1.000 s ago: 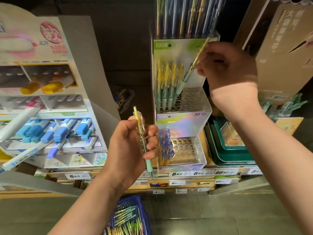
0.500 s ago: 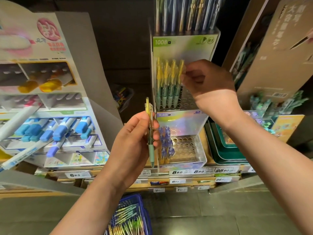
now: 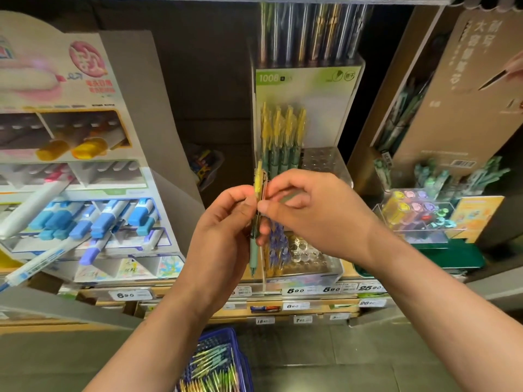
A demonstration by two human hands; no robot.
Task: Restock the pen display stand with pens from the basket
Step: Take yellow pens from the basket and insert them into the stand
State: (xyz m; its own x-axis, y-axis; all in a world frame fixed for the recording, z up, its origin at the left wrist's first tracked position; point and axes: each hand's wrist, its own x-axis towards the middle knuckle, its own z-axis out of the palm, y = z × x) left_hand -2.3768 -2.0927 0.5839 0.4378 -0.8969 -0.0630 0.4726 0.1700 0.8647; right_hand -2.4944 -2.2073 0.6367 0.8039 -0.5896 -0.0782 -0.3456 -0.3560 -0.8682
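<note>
My left hand (image 3: 223, 239) grips an upright pen (image 3: 257, 219) with a yellow top and green grip, in front of the clear tiered pen display stand (image 3: 322, 162). My right hand (image 3: 314, 213) has come down to the pen and pinches its upper part between thumb and forefinger. The stand's upper tier holds several yellow-topped green pens (image 3: 283, 137) on its left side; its holes on the right are bare. The lower tier holds purple pens (image 3: 276, 244). A blue basket (image 3: 240, 352) with many pens lies on the floor below my arms.
A marker display (image 3: 85, 193) with blue, purple and yellow markers stands at left. A brown cardboard display (image 3: 441, 114) and a clear box of small coloured items (image 3: 416, 213) stand at right. Price tags (image 3: 331, 290) line the shelf edge. Tall packaged pens (image 3: 308, 32) hang behind the stand.
My right hand set a pen into the upper tier, let go, then dropped to the pen in my left hand and took hold of it. My left hand rose slightly.
</note>
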